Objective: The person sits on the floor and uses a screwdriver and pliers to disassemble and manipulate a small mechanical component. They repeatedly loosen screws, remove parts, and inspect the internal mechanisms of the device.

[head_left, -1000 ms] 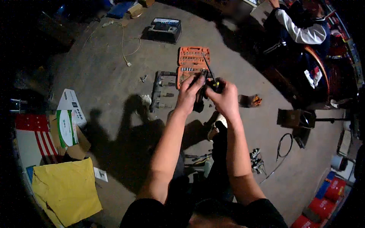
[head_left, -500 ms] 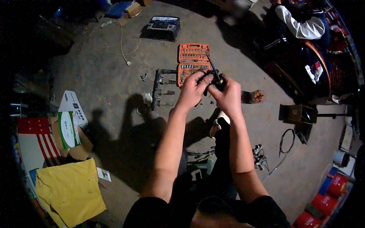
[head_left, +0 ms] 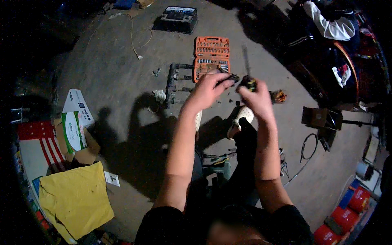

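Observation:
A screwdriver (head_left: 248, 83) with a black and yellow handle is gripped in my right hand (head_left: 258, 97), its blurred shaft pointing away from me. My left hand (head_left: 206, 90) pinches a small dark part (head_left: 233, 77), whose kind I cannot make out. A gap separates the two hands. Just beyond my left hand lies an open orange socket set case (head_left: 212, 46) with rows of sockets. Left of the case rests a dark rail (head_left: 170, 83) with several stubby cylinders along it.
A car battery (head_left: 179, 24) stands farther back. Cardboard boxes (head_left: 83, 141) and a yellow sheet (head_left: 77, 200) lie at the left. At the right are an open carton (head_left: 320, 118), a black cable loop (head_left: 309, 148) and a seated person's sleeve (head_left: 332, 28). Cream clogs (head_left: 245, 115) show below my hands.
My hands have moved apart. The right hand has drawn the screwdriver to the right, away from the small dark part in my left hand. The view has shifted slightly.

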The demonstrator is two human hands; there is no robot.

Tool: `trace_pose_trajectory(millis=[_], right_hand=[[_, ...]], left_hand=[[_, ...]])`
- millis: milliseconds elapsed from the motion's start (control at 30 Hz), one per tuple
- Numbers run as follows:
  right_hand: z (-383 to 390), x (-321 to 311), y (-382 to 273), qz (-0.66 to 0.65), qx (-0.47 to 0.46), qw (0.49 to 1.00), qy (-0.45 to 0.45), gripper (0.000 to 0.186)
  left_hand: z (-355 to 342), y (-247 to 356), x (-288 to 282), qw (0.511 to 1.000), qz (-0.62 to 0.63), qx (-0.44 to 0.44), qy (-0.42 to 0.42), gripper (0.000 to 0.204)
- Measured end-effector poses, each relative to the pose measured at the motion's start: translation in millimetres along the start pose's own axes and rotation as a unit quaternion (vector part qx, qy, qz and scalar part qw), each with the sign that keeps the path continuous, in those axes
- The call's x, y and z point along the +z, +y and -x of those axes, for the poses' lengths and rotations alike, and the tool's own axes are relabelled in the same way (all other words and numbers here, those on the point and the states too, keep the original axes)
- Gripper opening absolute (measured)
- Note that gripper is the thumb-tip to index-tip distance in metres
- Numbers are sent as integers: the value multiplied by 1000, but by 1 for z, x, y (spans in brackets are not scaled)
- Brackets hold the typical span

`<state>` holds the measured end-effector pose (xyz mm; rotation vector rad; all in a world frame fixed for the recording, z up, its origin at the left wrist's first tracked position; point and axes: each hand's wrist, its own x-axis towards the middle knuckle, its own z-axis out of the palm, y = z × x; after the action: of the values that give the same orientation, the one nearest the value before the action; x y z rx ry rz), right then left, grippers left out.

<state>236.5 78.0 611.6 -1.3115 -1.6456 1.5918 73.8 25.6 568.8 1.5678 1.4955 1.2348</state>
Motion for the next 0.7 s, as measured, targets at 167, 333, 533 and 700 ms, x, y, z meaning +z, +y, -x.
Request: trace_pose_trajectory(millis=[167, 333, 533, 700], right_hand=[[1, -21, -3, -63, 21, 997, 24, 11], [-4, -4, 0, 15, -5, 997, -82, 17], [-4, 17, 0, 8, -87, 996, -32, 20], [-8, 24, 7, 21, -116, 993, -31, 22]], left_hand=[[10, -7, -29, 953, 217, -186, 103, 29], [8, -7, -32, 877, 423, -180, 143, 34], [6, -4, -26, 869, 426, -190, 163, 36], [4, -1, -18, 857, 447, -203, 155, 33]])
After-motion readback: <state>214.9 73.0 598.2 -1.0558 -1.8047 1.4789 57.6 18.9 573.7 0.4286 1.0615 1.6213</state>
